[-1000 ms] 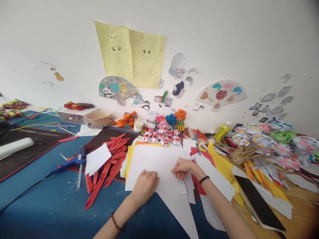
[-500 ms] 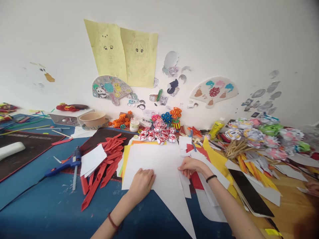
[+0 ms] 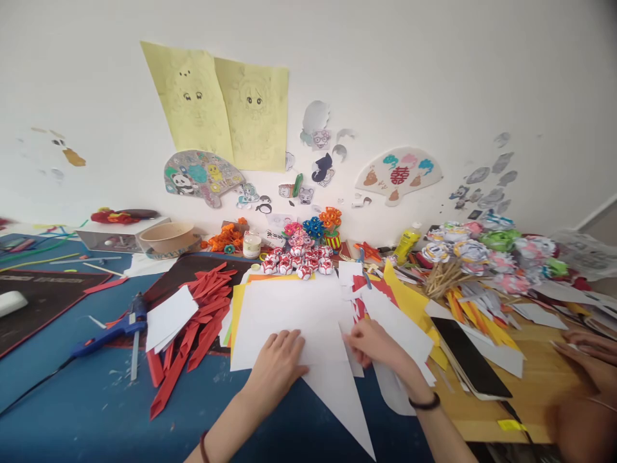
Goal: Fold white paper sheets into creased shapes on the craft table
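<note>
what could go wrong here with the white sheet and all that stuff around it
1. The white sheet lies on a loose stack of yellow paper; with only the left hand flat on it and the right hand at its edge, it might slide.
2. The red paper strips lie just beside the stack, so a sweep of the forearm could scatter them.
3. The glue gun has a cord trailing off the table, which may snag.

A large white paper sheet (image 3: 294, 315) lies flat on the bench, on top of a yellow sheet (image 3: 237, 315) whose edge shows along its left side. Its far edge reaches the row of small red-and-white paper pieces. Its near part narrows into 1 long pointed tip (image 3: 344, 399) that lies over the blue mat and points toward the viewer.
</note>
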A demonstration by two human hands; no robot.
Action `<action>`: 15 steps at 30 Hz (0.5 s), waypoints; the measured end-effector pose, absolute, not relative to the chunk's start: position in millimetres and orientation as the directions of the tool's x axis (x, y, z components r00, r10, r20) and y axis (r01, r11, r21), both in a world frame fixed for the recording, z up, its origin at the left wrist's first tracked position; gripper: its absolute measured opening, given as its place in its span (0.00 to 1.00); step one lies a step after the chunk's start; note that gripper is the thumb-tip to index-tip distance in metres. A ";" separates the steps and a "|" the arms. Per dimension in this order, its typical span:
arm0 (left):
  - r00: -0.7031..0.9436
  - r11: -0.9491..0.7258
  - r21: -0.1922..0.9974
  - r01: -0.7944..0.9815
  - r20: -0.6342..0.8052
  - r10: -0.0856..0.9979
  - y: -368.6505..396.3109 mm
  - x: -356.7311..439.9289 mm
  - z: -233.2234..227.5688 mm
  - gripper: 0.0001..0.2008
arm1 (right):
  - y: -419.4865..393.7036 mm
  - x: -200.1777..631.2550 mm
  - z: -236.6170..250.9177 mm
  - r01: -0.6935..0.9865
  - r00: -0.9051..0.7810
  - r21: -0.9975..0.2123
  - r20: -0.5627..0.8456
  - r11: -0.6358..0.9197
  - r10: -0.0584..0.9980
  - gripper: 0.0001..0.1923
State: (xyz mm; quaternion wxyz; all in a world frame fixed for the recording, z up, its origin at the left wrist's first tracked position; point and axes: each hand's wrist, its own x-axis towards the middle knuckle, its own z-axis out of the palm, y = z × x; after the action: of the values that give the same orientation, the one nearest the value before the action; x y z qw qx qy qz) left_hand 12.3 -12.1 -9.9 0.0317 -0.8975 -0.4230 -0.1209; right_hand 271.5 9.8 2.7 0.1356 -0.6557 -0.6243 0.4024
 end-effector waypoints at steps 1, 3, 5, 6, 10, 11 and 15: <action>0.620 -0.643 0.040 0.765 0.223 0.752 -10.9 12.2 -10.5 0.15 | -7.2 270.5 2.8 0.727 -0.091 -0.653 -0.398 -0.213 0.913 0.22; 0.664 -0.676 0.014 0.737 0.176 0.727 -7.9 11.5 -13.0 0.12 | -38.7 269.3 2.2 0.760 -0.057 -0.591 -0.476 -0.271 0.878 0.23; 0.733 -0.736 -0.054 0.675 0.163 0.661 -6.3 11.5 -16.9 0.09 | -62.1 268.2 0.1 0.753 0.010 -0.570 -0.490 -0.329 0.872 0.22; 0.765 -0.761 -0.101 0.641 0.167 0.622 -6.3 12.2 -18.8 0.09 | -69.9 267.4 -1.6 0.720 -0.017 -0.599 -0.520 -0.350 0.854 0.22; 0.773 -0.750 -0.187 0.634 0.160 0.614 -10.4 20.7 -18.2 0.15 | -78.4 263.6 -13.0 0.571 -0.077 -0.723 -0.519 -0.389 0.851 0.19; 0.748 -0.730 -0.165 0.664 0.156 0.645 -11.4 23.2 -14.8 0.15 | -77.3 262.8 -16.0 0.561 -0.062 -0.732 -0.503 -0.386 0.862 0.18; 0.584 -0.598 -0.007 0.801 0.228 0.779 -12.3 24.5 9.5 0.12 | -70.3 260.7 -18.0 0.550 -0.059 -0.792 -0.356 -0.267 0.933 0.15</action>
State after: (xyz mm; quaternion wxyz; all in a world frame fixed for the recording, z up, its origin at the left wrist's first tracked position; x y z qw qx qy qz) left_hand 24.5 -12.3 9.5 0.0544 -0.8882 -0.4449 -0.1011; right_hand 260.7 -70.3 -18.0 0.2104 -0.6528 -0.5677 0.4553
